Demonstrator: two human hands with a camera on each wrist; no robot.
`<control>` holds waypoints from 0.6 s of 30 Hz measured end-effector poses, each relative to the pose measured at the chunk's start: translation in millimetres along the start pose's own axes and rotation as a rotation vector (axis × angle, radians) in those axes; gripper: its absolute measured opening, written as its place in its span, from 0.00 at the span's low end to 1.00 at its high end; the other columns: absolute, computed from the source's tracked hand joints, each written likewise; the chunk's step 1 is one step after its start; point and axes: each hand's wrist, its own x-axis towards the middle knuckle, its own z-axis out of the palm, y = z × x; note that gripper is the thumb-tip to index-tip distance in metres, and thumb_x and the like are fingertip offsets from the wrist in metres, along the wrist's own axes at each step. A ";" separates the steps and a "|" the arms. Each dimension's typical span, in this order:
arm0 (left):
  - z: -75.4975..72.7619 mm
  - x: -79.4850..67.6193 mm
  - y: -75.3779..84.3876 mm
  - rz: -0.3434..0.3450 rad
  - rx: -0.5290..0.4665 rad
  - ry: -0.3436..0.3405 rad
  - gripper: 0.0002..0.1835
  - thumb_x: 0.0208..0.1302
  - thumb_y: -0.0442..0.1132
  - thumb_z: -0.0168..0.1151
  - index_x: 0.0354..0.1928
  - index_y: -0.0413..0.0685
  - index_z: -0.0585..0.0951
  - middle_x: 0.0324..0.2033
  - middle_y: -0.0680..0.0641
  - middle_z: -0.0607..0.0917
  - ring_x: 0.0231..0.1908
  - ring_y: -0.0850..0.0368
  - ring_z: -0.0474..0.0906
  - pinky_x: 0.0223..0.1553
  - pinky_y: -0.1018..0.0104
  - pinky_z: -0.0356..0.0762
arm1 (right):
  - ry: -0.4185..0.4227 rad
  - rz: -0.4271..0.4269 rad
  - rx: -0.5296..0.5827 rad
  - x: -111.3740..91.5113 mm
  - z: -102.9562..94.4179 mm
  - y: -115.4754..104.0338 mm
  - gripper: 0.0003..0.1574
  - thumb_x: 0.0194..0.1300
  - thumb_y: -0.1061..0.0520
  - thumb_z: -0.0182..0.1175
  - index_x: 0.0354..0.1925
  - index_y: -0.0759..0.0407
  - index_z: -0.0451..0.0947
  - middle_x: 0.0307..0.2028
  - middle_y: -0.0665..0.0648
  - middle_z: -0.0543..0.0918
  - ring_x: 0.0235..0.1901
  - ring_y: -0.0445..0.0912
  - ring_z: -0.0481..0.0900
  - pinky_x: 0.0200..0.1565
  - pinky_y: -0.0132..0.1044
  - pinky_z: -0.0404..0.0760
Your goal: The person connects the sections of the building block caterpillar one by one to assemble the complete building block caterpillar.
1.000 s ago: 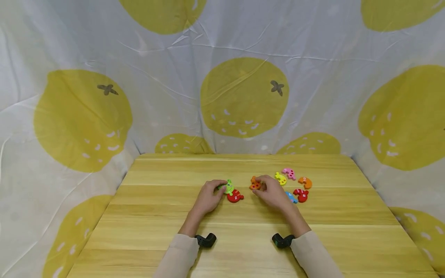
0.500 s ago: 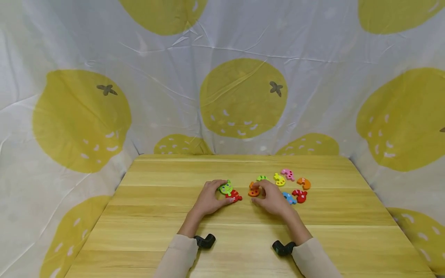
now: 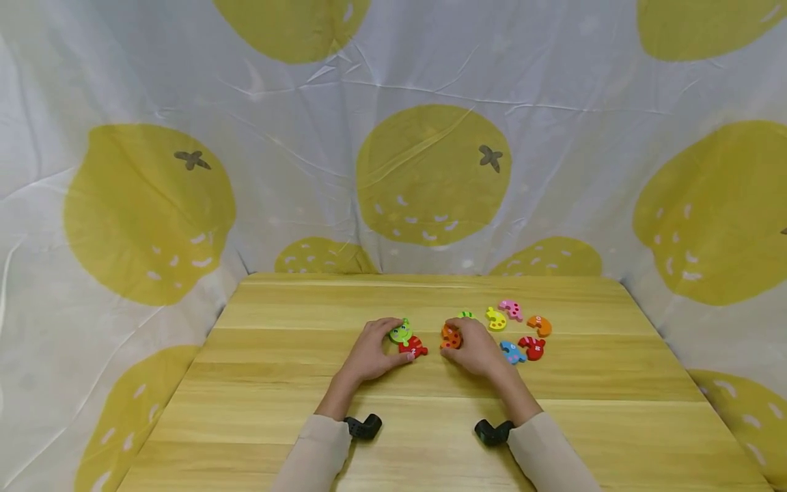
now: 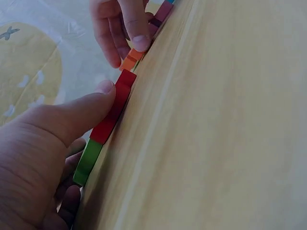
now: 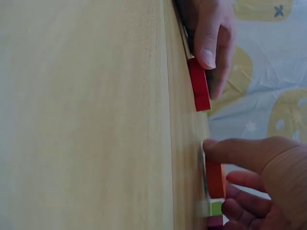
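On the table, a green puzzle piece (image 3: 401,333) with a smiling face and antenna joins a striped red puzzle piece (image 3: 412,347) marked 2. My left hand (image 3: 370,350) holds this pair, fingers curled round the green side, thumb on the red piece's top edge in the left wrist view. Just to the right, my right hand (image 3: 476,347) grips an orange puzzle piece (image 3: 451,337) with red dots between thumb and fingers. A small gap parts it from the red piece. In the right wrist view, my right thumb lies at the near end of the orange piece (image 5: 215,179).
Beyond my right hand lie loose puzzle pieces: a mostly hidden green one (image 3: 467,315), a yellow one (image 3: 495,319), a pink one (image 3: 511,309), an orange one (image 3: 540,325), a red one (image 3: 532,347) and a blue one (image 3: 512,352). A lemon-print cloth (image 3: 295,171) hangs behind the table.
My left thumb has moved from the green piece down to the red one. My right hand has shifted the orange piece slightly nearer and turned it, uncovering part of the green piece behind.
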 end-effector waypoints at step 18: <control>-3.1 -2.3 0.9 0.020 -0.052 0.020 0.38 0.64 0.54 0.72 0.73 0.49 0.74 0.73 0.47 0.73 0.73 0.44 0.65 0.74 0.43 0.65 | 0.060 -0.047 0.193 -12.3 4.5 -6.6 0.32 0.56 0.50 0.79 0.58 0.51 0.83 0.50 0.48 0.85 0.43 0.42 0.79 0.45 0.36 0.81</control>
